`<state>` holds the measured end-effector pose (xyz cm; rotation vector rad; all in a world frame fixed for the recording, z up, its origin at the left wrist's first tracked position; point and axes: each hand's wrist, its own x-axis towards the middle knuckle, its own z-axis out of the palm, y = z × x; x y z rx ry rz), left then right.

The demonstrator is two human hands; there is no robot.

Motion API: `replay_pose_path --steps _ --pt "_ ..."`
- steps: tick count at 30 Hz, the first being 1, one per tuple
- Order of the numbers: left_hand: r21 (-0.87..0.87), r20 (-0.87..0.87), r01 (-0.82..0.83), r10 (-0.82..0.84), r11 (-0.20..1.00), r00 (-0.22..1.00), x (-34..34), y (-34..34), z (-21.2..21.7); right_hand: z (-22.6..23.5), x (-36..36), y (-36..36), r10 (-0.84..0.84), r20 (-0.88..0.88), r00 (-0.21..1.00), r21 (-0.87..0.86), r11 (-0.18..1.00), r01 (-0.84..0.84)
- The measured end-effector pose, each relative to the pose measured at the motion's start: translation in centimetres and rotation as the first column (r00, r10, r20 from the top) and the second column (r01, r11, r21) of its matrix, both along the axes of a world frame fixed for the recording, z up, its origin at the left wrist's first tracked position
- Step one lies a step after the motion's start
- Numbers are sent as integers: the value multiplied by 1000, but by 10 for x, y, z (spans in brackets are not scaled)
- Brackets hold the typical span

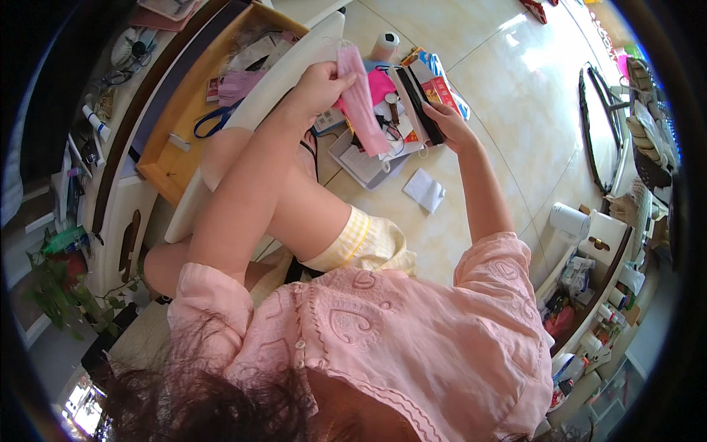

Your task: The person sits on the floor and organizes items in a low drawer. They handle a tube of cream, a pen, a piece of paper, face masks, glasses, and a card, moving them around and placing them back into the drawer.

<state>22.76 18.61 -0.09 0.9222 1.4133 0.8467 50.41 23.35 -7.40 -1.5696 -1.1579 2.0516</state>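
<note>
My left hand (318, 90) is closed on the upper end of a pink pleated face mask (361, 103), which hangs down with its thin loop showing at the top. To the right, my right hand (451, 127) grips a long, flat black strip (420, 107) with a pale layer against it; its exact kind is hard to make out. Below and between the hands lies a pile of small things on the floor, including a wristwatch (393, 112), a bright pink item (379, 85) and a red packet (440, 90). A shallow grey box (361, 158) holds papers beneath the mask.
An open wooden drawer (158, 156) at the left holds pink masks (241, 87) and a blue strap (212, 120). A folded white paper (425, 190) lies on the tiled floor (508, 96). Behind the pile stands a white bottle (385, 46). At right, an open drawer (563, 283) is full of small items.
</note>
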Motion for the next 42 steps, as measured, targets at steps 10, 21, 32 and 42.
replay_pose_path --steps 10,21,32,42 --pt "-81 -145 71 -82 994 986 9 6 -30 -38 5 -15 -213 -309 927 -150 973 174" --pt "-112 -125 119 -132 987 983 8 4 -36 -117 -9 -36 -207 203 957 383 916 117" --pt "-290 -69 174 -202 941 977 43 12 -62 -85 -28 -46 -420 -140 897 184 879 441" --pt "-288 50 163 -155 944 987 29 17 -69 -52 -47 -43 -265 -368 891 124 936 329"
